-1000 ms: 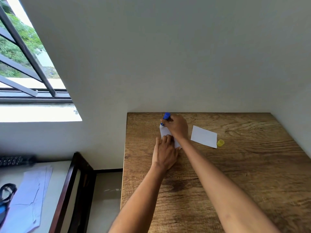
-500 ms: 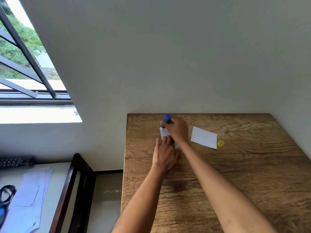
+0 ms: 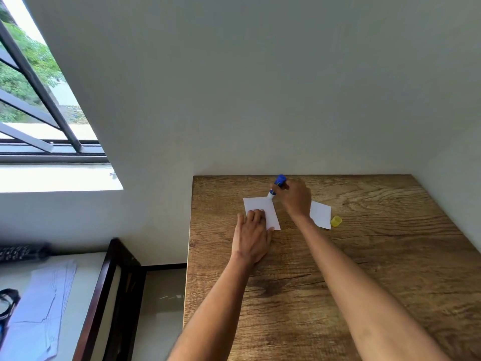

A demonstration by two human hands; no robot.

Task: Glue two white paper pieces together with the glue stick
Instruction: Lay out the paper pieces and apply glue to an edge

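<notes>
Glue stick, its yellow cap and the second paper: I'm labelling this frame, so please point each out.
glue stick [image 3: 278, 182], head view, on its blue barrel.
yellow cap [image 3: 336, 221], head view, on its side.
second paper [image 3: 321, 214], head view, on its bare middle.

Was in a home room: my brown wood-grain desk [image 3: 364, 269] against plain white wall [image 3: 260, 87], barred open window [image 3: 39, 100] left.

A wooden table [image 3: 390, 269] meets a plain wall [image 3: 260, 87]; left, a window [image 3: 39, 100], loose sheets [image 3: 44, 308].
</notes>
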